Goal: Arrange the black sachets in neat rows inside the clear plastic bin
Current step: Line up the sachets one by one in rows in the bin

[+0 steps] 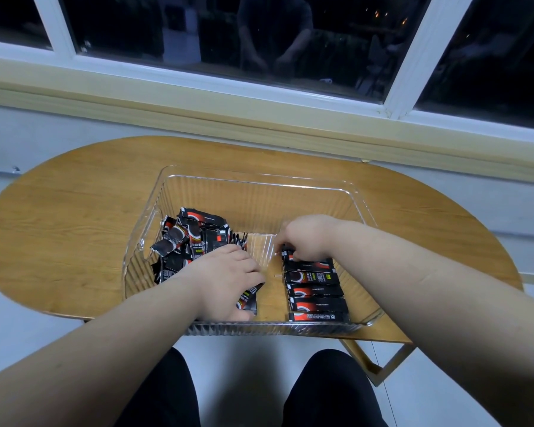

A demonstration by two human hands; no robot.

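Observation:
A clear plastic bin [259, 183] stands on the wooden table. A loose heap of black sachets [191, 238] lies in its left part. Along the right side, several sachets form an overlapping row [315, 291] running toward me. My left hand [228, 282] lies over a sachet [249, 298] near the bin's front middle, fingers curled round it. My right hand [305, 238] is at the far end of the row, fingertips pinching the topmost sachet [287, 255] there. Part of that sachet is hidden under the hand.
The oval wooden table [74, 226] stands against a wall below a window sill [198, 100]. The bin's front wall [275, 329] overhangs the table's near edge slightly. My knees [330, 389] are below the table.

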